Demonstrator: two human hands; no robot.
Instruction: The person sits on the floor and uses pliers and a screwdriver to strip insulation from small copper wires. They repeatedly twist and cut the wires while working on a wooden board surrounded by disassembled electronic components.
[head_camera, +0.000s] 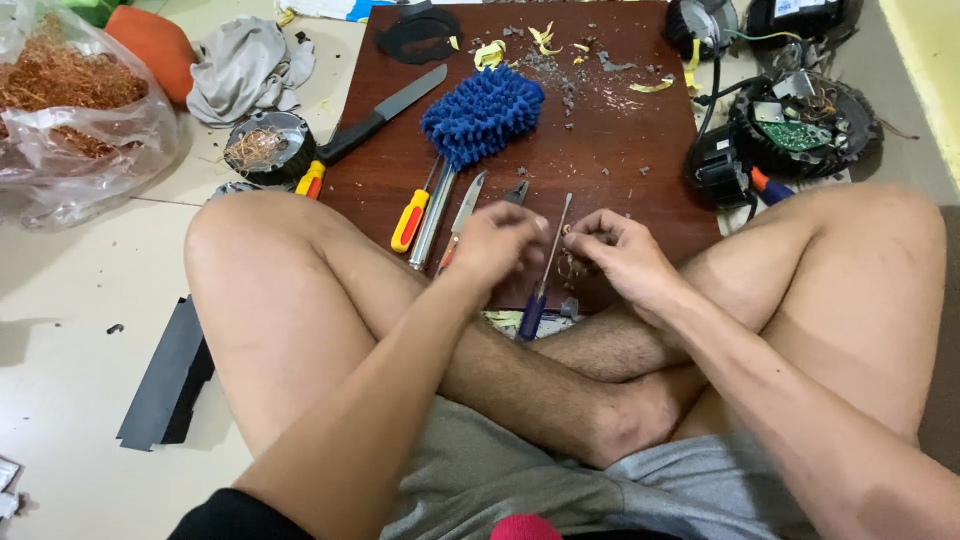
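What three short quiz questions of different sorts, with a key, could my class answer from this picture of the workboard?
1. True or false: the blue mop head lies on the brown board.
2. What fills the clear plastic bag? A) copper wire B) screws C) paper
3. Which tool lies between the left hand and right hand?

Key:
1. True.
2. A.
3. The blue-handled screwdriver.

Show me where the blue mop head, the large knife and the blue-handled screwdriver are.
blue mop head (482, 113), head view, middle of the fluffy pad.
large knife (408, 93), head view, on the blade.
blue-handled screwdriver (531, 316), head view, on the handle.
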